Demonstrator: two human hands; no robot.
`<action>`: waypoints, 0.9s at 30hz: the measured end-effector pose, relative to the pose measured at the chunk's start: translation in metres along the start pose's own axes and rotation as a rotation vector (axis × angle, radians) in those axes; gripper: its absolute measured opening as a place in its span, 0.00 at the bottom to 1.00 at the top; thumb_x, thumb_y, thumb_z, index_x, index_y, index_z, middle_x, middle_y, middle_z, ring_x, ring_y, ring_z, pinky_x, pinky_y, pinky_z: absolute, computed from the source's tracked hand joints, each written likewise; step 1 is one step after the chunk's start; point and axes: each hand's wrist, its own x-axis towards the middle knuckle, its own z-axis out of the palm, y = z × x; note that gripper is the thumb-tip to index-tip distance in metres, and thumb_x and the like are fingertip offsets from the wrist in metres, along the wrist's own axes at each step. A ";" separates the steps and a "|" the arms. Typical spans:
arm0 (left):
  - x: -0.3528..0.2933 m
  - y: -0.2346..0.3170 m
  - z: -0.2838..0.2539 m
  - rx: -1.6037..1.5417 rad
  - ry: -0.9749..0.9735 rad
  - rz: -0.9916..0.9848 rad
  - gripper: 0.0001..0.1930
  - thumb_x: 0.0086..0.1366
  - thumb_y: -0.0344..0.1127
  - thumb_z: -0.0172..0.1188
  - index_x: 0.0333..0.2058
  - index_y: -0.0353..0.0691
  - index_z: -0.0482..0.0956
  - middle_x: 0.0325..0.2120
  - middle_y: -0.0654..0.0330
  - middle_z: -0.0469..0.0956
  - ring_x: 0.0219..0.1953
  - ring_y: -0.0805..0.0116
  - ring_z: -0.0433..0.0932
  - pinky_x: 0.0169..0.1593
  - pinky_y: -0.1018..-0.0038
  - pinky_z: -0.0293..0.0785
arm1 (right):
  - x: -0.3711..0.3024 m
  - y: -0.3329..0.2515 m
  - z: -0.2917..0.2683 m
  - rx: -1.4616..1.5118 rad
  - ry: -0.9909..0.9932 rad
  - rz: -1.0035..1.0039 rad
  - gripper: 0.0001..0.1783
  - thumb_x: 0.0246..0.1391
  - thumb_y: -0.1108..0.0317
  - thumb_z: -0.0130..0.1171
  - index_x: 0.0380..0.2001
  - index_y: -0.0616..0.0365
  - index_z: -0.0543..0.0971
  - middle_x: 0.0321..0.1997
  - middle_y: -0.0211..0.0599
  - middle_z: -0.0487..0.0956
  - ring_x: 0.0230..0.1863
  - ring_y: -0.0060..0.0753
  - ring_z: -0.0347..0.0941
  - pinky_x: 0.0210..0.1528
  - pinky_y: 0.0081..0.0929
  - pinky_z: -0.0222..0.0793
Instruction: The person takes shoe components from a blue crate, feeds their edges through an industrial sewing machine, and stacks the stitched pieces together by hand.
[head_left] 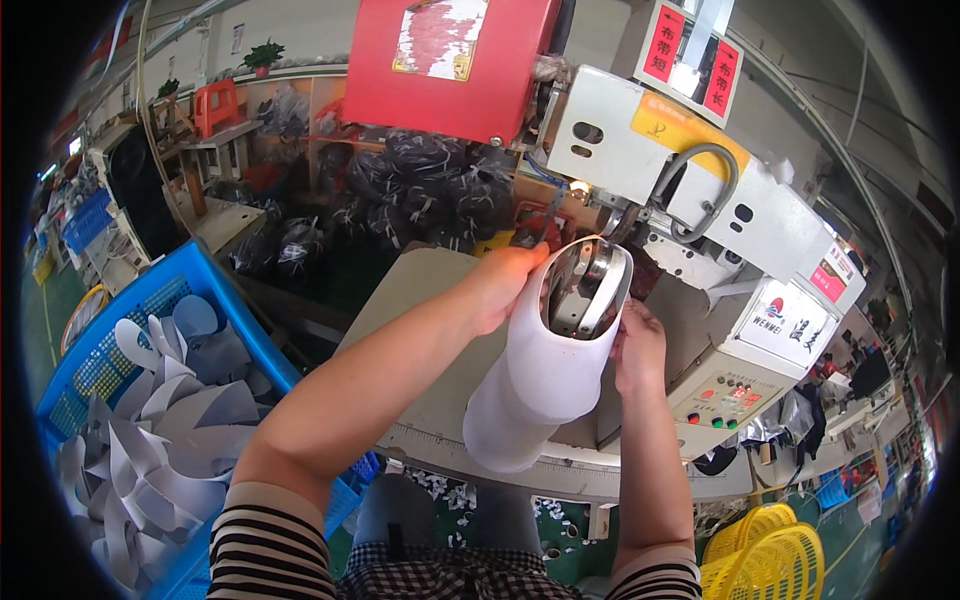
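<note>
A white boot upper (558, 380), shaped like a soft tube, hangs over the front of the sewing-type machine (690, 160) with its wide opening upward. Inside that opening sits the machine's round metal post (585, 280). My left hand (500, 288) is closed on the left side of the rim, fingertips close to the machine's working point. On the right side, my right hand (640, 345) pinches the upper's edge; some of its fingers are hidden behind the white material. The lower end of the upper hangs over the table's front edge.
At my left stands a blue plastic basket (235, 305) heaped with white curved pieces (165, 420). A control box (730, 390) with buttons is to the right. Yellow baskets (775, 560) stand on the floor at lower right. Dark plastic bags (420, 190) pile up behind the table (425, 300).
</note>
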 end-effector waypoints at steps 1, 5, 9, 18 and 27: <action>0.003 0.000 -0.001 -0.002 0.005 0.000 0.15 0.66 0.42 0.43 0.23 0.45 0.70 0.17 0.70 0.64 0.18 0.77 0.62 0.24 0.78 0.60 | 0.003 0.001 0.006 -0.001 -0.004 0.003 0.13 0.57 0.66 0.43 0.36 0.64 0.73 0.32 0.37 0.77 0.31 0.25 0.74 0.33 0.21 0.70; 0.025 0.000 0.008 0.053 0.202 0.115 0.16 0.65 0.46 0.44 0.23 0.43 0.70 0.16 0.67 0.64 0.19 0.74 0.64 0.23 0.76 0.62 | 0.025 0.002 0.013 0.125 0.090 -0.074 0.17 0.59 0.60 0.45 0.34 0.65 0.74 0.29 0.33 0.76 0.27 0.20 0.70 0.31 0.16 0.64; 0.027 -0.010 0.003 0.186 0.290 0.020 0.19 0.64 0.47 0.44 0.32 0.35 0.75 0.27 0.57 0.74 0.30 0.68 0.73 0.34 0.71 0.68 | 0.025 0.008 0.015 0.023 0.098 0.013 0.17 0.59 0.61 0.44 0.35 0.66 0.73 0.33 0.35 0.76 0.32 0.22 0.72 0.35 0.19 0.66; 0.044 -0.018 0.003 0.388 0.409 0.291 0.22 0.64 0.49 0.44 0.36 0.33 0.74 0.31 0.55 0.76 0.32 0.68 0.75 0.34 0.72 0.69 | 0.039 0.012 0.012 0.069 0.055 -0.118 0.17 0.60 0.61 0.42 0.40 0.65 0.73 0.34 0.38 0.77 0.34 0.26 0.73 0.37 0.22 0.68; -0.011 -0.095 0.007 0.269 0.265 0.527 0.21 0.64 0.49 0.44 0.47 0.37 0.68 0.41 0.57 0.71 0.47 0.68 0.67 0.51 0.74 0.62 | -0.048 0.063 -0.004 -0.311 0.123 -0.171 0.22 0.59 0.56 0.42 0.41 0.67 0.70 0.34 0.41 0.75 0.34 0.27 0.71 0.38 0.24 0.66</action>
